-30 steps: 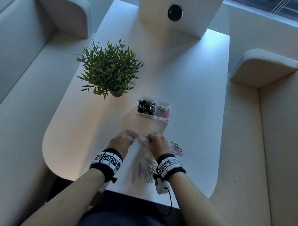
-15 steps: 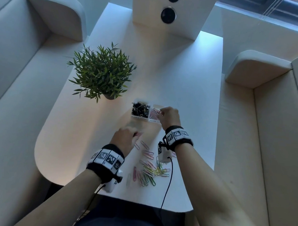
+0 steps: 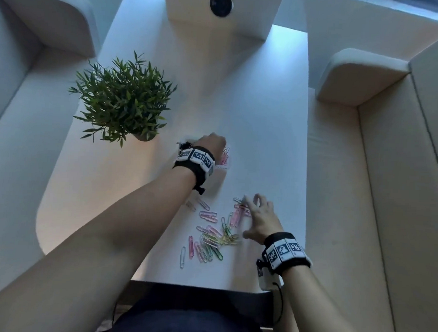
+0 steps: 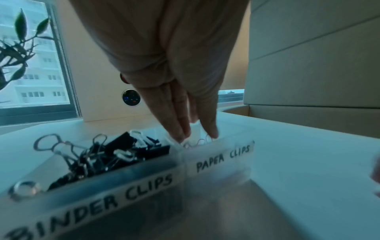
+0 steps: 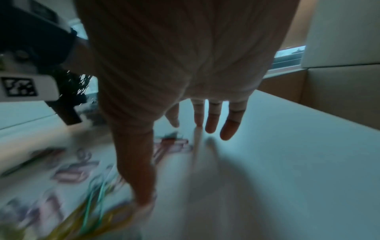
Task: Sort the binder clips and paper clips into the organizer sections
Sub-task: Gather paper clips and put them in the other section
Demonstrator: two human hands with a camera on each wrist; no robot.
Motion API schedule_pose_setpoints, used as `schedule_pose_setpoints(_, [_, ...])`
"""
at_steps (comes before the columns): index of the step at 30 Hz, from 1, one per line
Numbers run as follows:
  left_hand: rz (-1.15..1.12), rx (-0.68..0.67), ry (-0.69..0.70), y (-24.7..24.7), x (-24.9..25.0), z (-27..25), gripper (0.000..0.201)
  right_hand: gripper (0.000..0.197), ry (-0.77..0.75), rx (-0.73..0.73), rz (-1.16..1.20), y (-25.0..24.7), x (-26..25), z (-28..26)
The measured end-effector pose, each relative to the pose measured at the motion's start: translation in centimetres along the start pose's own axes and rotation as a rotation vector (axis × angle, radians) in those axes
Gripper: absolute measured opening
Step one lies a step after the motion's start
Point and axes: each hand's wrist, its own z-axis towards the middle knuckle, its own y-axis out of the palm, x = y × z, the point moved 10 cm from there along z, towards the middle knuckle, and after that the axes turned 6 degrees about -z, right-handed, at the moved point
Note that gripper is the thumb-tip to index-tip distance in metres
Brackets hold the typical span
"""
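The clear organizer (image 4: 222,160) has a section marked BINDER CLIPS full of black binder clips (image 4: 115,152) and one marked PAPER CLIPS. My left hand (image 4: 196,136) hangs over the paper-clip section with straight fingers pointing down, and a paper clip (image 4: 197,142) lies just under the tips. In the head view that left hand (image 3: 211,142) hides most of the organizer (image 3: 221,167). Several coloured paper clips (image 3: 210,240) lie loose on the white table (image 3: 264,117) near me. My right hand (image 3: 255,204) hovers at the pile's right edge, fingers spread and holding nothing; the right wrist view is blurred.
A potted green plant (image 3: 123,100) stands left of the organizer. A white upright panel with a round socket (image 3: 220,2) closes the table's far end. Padded benches flank the table on both sides. The table's near edge (image 3: 196,285) is just past the pile.
My right hand has come back from the organizer to the loose pile. My left hand has gone from the pile up to the paper-clip section, its fingers now straight.
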Motion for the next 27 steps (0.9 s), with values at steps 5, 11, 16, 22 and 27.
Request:
schedule_pose_setpoints(5, [-0.146,0.223,0.226,-1.2,1.8,-2.9,0.021,0.097,-0.027,0.084,0.007,0.8,-1.9,-0.4])
schedule_pose_setpoints(11, [-0.103,0.047,0.089,6.7,-3.4,-11.0,0.029,0.012,-0.097,0.278,0.136,0.1,-5.4,-0.2])
schedule_pose_setpoints(16, [-0.137,0.013,-0.209,10.5,-10.3,-14.7,0.068,0.048,-0.076,0.299,0.235,-0.2,-5.0,0.0])
schedule_pose_setpoints(22, [-0.215,0.079,-0.149,11.4,-6.7,-14.6,0.065,0.042,0.027,0.240,0.162,0.7,-5.8,-0.7])
schedule_pose_setpoints(27, [-0.535,0.193,-0.117,10.4,-5.0,-13.9,0.053,0.029,-0.006,0.288,0.327,0.0,-8.3,0.5])
